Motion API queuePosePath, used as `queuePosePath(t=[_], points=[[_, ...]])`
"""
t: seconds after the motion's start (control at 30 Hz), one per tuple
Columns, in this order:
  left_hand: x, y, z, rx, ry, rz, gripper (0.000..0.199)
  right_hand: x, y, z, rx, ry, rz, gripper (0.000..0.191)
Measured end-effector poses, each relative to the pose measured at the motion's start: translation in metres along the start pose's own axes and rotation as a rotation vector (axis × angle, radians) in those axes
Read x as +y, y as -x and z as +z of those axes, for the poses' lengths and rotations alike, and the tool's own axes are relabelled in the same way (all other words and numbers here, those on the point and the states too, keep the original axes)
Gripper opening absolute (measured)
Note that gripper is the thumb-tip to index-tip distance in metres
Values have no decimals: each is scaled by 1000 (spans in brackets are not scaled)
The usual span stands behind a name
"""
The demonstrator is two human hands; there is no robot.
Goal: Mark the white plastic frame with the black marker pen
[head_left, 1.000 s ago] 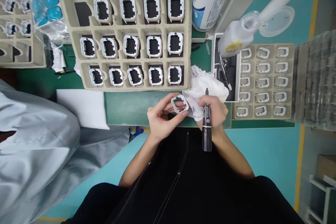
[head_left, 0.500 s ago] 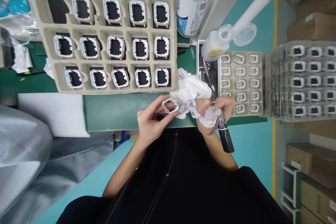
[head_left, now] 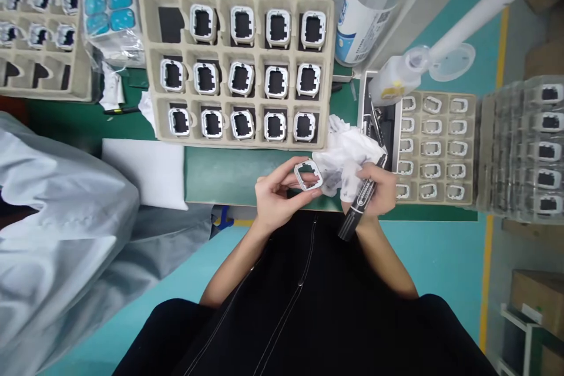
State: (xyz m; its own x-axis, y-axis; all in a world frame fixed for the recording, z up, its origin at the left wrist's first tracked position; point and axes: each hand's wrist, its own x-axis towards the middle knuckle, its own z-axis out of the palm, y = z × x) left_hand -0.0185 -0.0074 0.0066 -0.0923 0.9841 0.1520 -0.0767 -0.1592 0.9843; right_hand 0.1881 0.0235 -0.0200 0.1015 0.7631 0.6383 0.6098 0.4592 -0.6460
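Between the thumb and fingers of my left hand point(head_left: 278, 195) is a small silver watch case frame point(head_left: 308, 175), its open middle facing up. My right hand point(head_left: 376, 191) is closed around a black marker pen point(head_left: 362, 200), which slants down to the left. A piece of the white cloth point(head_left: 350, 181) is also at its fingertips. The rest of the crumpled white rag point(head_left: 346, 144) lies on the bench just beyond both hands. Above my left hand, a moulded pulp tray point(head_left: 238, 142) holds rows of similar frames, with its top left compartment holding none.
A smaller tray of frames point(head_left: 436, 202) and stacked clear trays point(head_left: 520, 188) stand to the right. Behind my right hand are a white squeeze bottle point(head_left: 394, 79) and a large clear bottle point(head_left: 363, 29). A person in grey clothing point(head_left: 83, 235) sits at left, by a white foam sheet point(head_left: 145, 167).
The view has shifted left, bringing another tray into sight. The marker pen in my right hand has swung from pointing down right to down left. My left hand still holds the frame.
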Motion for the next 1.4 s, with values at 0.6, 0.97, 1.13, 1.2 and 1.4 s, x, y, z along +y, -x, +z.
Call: queuePosePath(t=[0.6,0.97,1.13,1.2,1.4], points=[[-2,1,1,0,131,39,63,-23,-28,-4,2,62,-147,12],[-1,0,3,3,18,141,68,-25,-34,-5,-144,62,-162,9],[-5,4,7,-21,-78,166,67,-19,-31,-5,-123,106,-197,6],[-2,2,2,-29,-135,183,68,-15,-30,-6,-105,156,-234,11],[32,-49,-56,73,-535,388,56,-7,-21,-4,-47,370,-331,24]])
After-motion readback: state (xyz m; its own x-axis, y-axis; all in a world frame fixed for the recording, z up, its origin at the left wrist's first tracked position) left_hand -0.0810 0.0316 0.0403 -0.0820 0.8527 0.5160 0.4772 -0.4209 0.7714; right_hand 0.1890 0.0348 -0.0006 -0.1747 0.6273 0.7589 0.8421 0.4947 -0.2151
